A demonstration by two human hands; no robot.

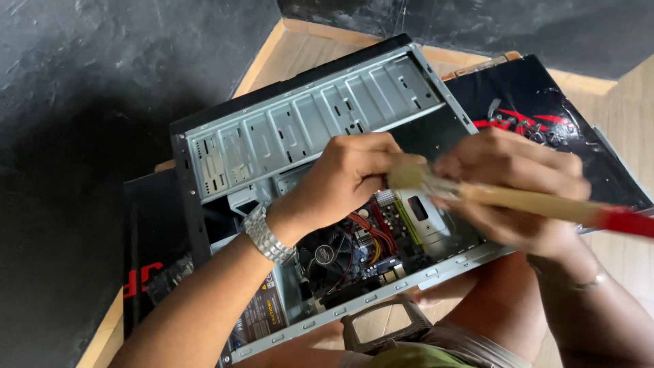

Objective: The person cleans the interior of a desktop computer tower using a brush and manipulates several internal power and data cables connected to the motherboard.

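Head view: left hand (344,178), steel watch (267,235) at the wrist, reaches over the open grey sheet-metal computer case (300,116) lying on its side, grip pinched together on the pale bristles of a paintbrush (409,175), seemingly to steady them. Below lie the motherboard (381,228) and round black fan (330,255). Right hand (518,191), blurred, has its grip clamped around the brush's wooden, red-tipped handle.

Drive bays (306,123) open; cables (368,232), fan (330,253) crowd case floor.
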